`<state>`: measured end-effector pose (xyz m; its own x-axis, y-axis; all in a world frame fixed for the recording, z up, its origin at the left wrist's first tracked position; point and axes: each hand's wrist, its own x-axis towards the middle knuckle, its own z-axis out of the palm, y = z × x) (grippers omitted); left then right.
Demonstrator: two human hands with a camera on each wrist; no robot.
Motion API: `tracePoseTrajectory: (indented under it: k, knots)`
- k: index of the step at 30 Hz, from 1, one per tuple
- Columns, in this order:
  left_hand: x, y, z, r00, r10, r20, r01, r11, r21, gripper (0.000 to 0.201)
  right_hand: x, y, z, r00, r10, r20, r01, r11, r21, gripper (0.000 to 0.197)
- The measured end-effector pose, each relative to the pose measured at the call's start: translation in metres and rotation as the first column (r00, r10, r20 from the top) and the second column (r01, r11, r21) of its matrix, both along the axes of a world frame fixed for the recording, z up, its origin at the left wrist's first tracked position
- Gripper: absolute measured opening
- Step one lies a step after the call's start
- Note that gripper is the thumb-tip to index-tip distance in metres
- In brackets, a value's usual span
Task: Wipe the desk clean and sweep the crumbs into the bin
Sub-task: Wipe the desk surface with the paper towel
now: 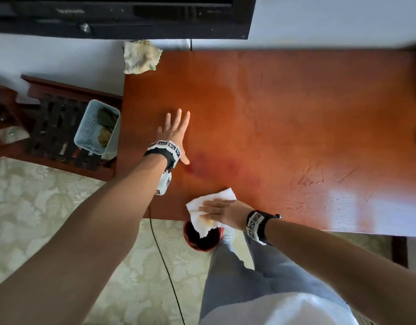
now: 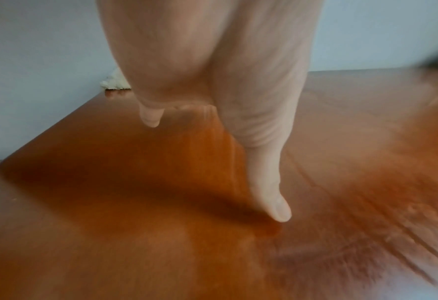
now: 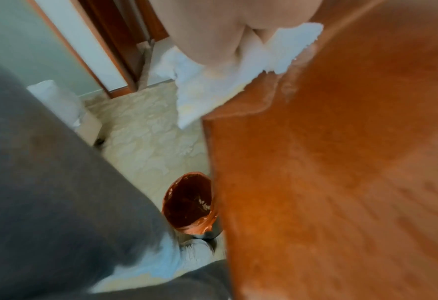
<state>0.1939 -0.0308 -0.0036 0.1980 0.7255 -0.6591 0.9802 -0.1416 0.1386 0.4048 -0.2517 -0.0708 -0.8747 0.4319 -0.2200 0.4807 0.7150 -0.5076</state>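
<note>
My right hand point(image 1: 216, 211) lies flat with straight fingers on a white paper towel point(image 1: 222, 195) at the near edge of the orange-brown wooden desk point(image 1: 296, 113). Part of the towel point(image 3: 213, 95) hangs over the edge. Directly below it on the floor stands a round red bin point(image 1: 197, 240) with a dark inside, seen also in the right wrist view as the bin point(image 3: 189, 205) beside my shoe. My left hand point(image 1: 175, 134) rests flat on the desk near its left side, fingers spread and straight, holding nothing; its thumb point(image 2: 274, 205) touches the wood.
A crumpled yellowish cloth point(image 1: 141, 57) sits at the desk's far left corner. A pale blue perforated basket point(image 1: 94, 127) stands on a dark slatted rack left of the desk. A black cable point(image 1: 164, 261) runs over the patterned floor. A dark screen point(image 1: 122, 15) hangs above.
</note>
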Motion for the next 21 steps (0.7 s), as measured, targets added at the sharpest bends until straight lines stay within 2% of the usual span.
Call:
tracePoseTrajectory:
  k: [2,4,9,12,16,18,21]
  knots:
    - [0.01,0.004,-0.004,0.998,0.059,0.009,-0.059,0.998,-0.038,0.164,0.01,0.025,0.004,0.996,-0.07,0.057,0.072,0.997,-0.039,0.064]
    - [0.014,0.004,-0.01,0.994,0.109,-0.009,-0.109,0.991,-0.071,0.162,0.021,0.06,0.0,0.983,-0.176,0.051,0.177,0.984,0.004,0.066]
    - [0.014,0.005,-0.015,0.995,0.099,-0.022,-0.101,0.991,-0.085,0.161,0.041,0.16,0.002,0.948,-0.313,0.065,0.305,0.946,0.106,0.072]
    - [0.015,0.005,-0.015,0.994,0.102,-0.039,-0.105,0.99,-0.09,0.162,0.054,0.239,-0.003,0.908,-0.411,0.079,0.394,0.903,0.169,0.079]
    - [0.015,0.006,-0.017,0.991,0.136,-0.019,-0.137,0.986,-0.094,0.163,0.074,0.33,-0.009,0.865,-0.487,0.12,0.445,0.856,0.263,0.064]
    - [0.015,0.007,-0.017,0.989,0.147,-0.022,-0.148,0.984,-0.095,0.164,0.081,0.369,-0.005,0.82,-0.555,0.136,0.498,0.811,0.308,0.06]
    - [0.015,0.006,-0.018,0.988,0.153,-0.024,-0.154,0.983,-0.095,0.166,0.089,0.41,-0.007,0.752,-0.643,0.141,0.573,0.745,0.34,0.071]
